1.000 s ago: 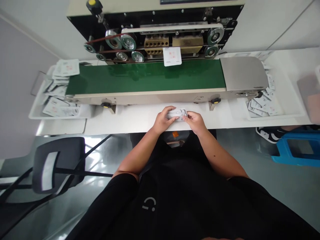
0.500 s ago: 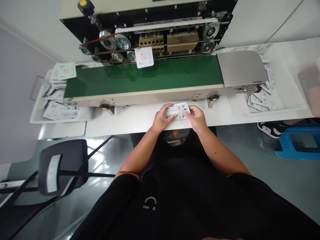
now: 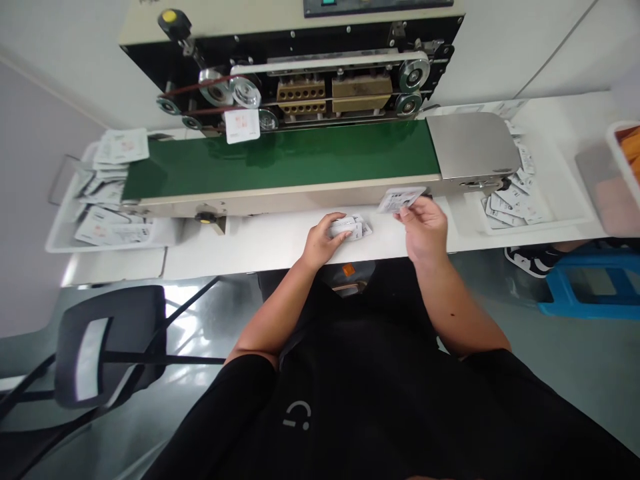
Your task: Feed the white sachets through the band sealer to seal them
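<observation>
Left hand (image 3: 321,241) clasps a small packet stack (image 3: 353,230) over the desk (image 3: 240,247), long axis roughly left–right; apparently still to be processed. Right hand (image 3: 427,230) pinches a single packet (image 3: 400,199) by its near right corner, free edge leftward, long axis seemingly crosswise; near the belt (image 3: 325,153), not yet on it. Left tray (image 3: 167,235) heaped with packets (image 3: 113,228), likely done. Farthest: printed packet (image 3: 243,127) at the left-end rollers (image 3: 245,91).

White packets (image 3: 352,231), loosely fanned, are held before the green belt (image 3: 300,160); one printed packet (image 3: 394,199) slants before its right half.
</observation>
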### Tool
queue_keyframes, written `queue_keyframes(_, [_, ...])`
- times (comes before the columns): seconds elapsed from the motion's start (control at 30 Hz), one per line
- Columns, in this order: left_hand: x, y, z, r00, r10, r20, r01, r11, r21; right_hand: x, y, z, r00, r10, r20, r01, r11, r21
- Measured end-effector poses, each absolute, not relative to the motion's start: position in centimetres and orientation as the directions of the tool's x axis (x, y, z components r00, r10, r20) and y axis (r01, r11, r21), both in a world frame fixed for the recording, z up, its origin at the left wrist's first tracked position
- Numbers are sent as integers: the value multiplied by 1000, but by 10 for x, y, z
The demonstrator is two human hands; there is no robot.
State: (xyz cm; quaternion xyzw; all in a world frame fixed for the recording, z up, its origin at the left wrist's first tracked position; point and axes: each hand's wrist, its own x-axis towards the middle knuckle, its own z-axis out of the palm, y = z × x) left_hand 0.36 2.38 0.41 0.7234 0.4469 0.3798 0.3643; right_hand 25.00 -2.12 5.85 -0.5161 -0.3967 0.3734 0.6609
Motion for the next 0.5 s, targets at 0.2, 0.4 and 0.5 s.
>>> queue_keyframes(0.2, [3, 24, 4, 327, 918, 226, 369, -344, 863, 299, 21, 134, 545, 792, 276, -105, 392, -914])
queue_keyframes(0.4, [2, 23, 1, 331, 914, 233, 357, -350, 866, 348, 76, 154, 498, 863, 90, -107, 164, -981])
queue_keyframes(0.5, [3, 23, 1, 337, 910, 243, 350, -361, 865, 358, 97, 151, 449, 893, 20, -74, 59, -996])
